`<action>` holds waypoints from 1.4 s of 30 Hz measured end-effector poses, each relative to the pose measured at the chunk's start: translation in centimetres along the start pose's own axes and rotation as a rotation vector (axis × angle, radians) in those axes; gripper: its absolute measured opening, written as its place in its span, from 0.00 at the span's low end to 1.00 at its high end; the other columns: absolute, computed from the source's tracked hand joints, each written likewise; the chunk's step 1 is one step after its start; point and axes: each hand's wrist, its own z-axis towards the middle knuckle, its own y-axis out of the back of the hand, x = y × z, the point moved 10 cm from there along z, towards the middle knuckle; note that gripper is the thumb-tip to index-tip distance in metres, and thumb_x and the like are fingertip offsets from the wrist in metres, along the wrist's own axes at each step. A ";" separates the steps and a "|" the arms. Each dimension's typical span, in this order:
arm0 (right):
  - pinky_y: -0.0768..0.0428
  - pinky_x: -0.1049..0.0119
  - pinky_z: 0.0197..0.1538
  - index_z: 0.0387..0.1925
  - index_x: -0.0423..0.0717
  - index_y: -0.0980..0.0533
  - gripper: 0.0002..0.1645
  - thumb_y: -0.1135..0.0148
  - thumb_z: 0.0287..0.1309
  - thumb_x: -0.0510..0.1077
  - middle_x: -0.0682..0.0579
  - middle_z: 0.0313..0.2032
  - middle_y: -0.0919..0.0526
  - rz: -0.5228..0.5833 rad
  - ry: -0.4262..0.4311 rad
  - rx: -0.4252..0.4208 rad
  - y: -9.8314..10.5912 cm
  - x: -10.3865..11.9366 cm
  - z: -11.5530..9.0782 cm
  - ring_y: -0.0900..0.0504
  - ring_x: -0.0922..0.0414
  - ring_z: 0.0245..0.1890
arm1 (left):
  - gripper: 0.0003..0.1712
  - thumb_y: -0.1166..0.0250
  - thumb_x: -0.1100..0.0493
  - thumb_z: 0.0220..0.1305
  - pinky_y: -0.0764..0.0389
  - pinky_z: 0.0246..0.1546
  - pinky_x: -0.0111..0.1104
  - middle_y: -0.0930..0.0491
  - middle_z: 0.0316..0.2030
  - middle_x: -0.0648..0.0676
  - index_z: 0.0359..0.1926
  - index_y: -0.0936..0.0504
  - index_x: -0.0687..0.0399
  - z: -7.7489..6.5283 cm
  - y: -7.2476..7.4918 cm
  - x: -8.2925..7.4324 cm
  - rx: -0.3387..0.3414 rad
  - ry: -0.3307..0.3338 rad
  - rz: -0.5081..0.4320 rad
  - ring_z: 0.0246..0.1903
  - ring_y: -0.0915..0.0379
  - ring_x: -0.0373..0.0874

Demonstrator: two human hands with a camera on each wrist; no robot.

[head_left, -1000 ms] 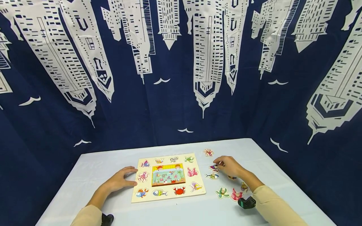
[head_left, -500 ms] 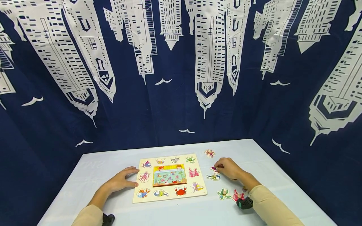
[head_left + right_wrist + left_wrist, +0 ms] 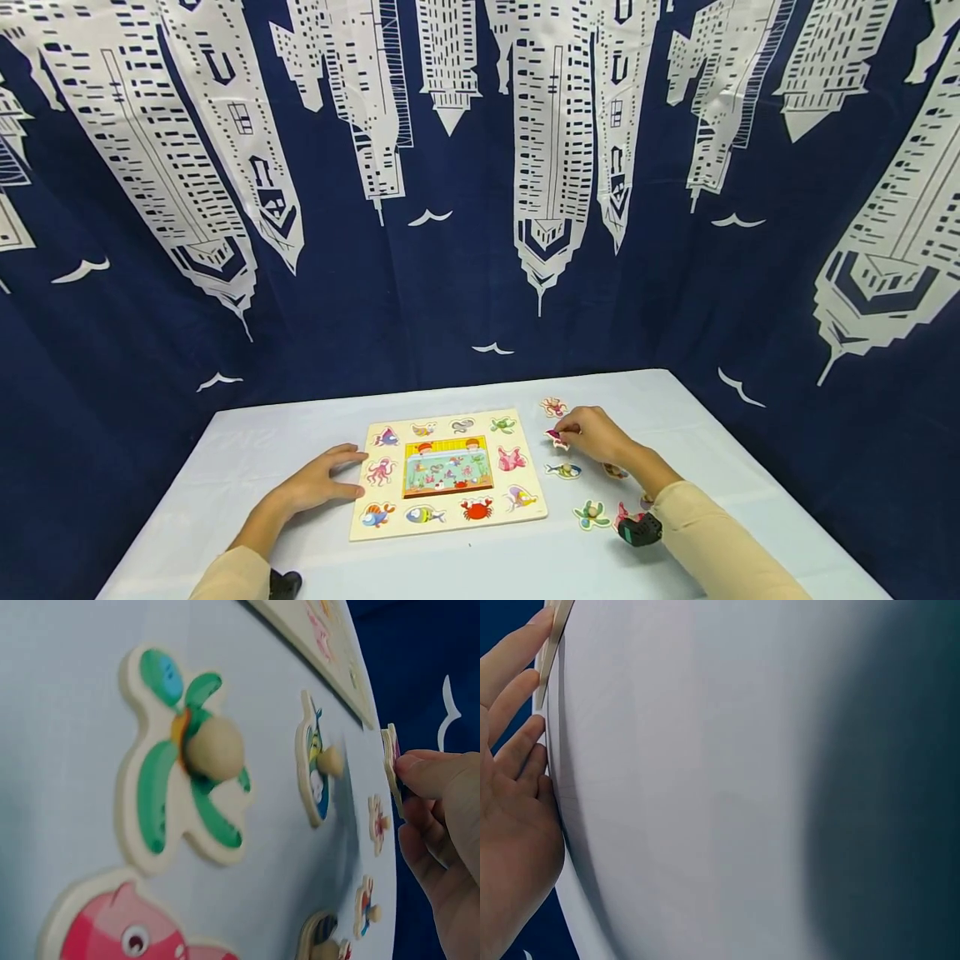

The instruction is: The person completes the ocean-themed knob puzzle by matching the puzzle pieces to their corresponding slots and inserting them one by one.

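Observation:
My left hand [image 3: 318, 479] lies at the left edge of a wooden puzzle board [image 3: 452, 512], its fingers extended. In the left wrist view its fingertips touch the rim of that board [image 3: 549, 656]. Right of the board, my right hand [image 3: 600, 437] pinches a purple-pink fish puzzle piece [image 3: 553, 437] between thumb and fingers. The right wrist view shows this piece [image 3: 391, 757] edge-on, above the table; the fingers hide its knob. Below it on the table lies a striped blue-and-yellow fish piece [image 3: 563, 471].
More knobbed pieces lie on the white table [image 3: 510, 558]: a red octopus-like piece [image 3: 553, 407], a green turtle piece [image 3: 592, 514], and a pink fish piece [image 3: 124, 930], partly covered by the right wrist camera [image 3: 640, 530]. A navy curtain [image 3: 450, 292] hangs behind.
My right hand has lifted the purple-pink fish piece from the table and moved it slightly left toward the board. The left hand stays at the board's edge.

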 end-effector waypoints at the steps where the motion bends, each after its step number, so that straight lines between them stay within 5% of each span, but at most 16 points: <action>1: 0.18 0.61 0.41 0.38 0.42 0.11 0.05 0.31 0.64 0.34 0.56 0.33 0.13 0.001 0.003 0.000 0.0 0.3 0.2 0.20 0.62 0.35 | 0.42 0.18 0.51 0.52 0.48 0.68 0.71 0.39 0.74 0.69 0.67 0.21 0.57 0.0 0.0 0.0 0.000 0.002 -0.003 0.73 0.51 0.74; 23: 0.20 0.68 0.36 0.34 0.43 0.11 0.03 0.27 0.62 0.39 0.58 0.33 0.11 0.016 0.068 0.053 -2.3 7.7 6.6 0.21 0.63 0.31 | 0.43 0.19 0.48 0.52 0.48 0.67 0.72 0.40 0.74 0.69 0.68 0.22 0.57 0.1 0.0 -0.1 0.014 -0.001 0.002 0.74 0.51 0.74; 42: 0.21 0.71 0.36 0.33 0.48 0.11 0.05 0.26 0.63 0.44 0.61 0.31 0.12 -0.019 0.104 0.084 -6.7 13.3 11.8 0.22 0.64 0.30 | 0.43 0.19 0.49 0.53 0.47 0.68 0.71 0.39 0.75 0.69 0.68 0.22 0.56 0.0 0.1 0.0 0.022 0.004 0.007 0.74 0.51 0.73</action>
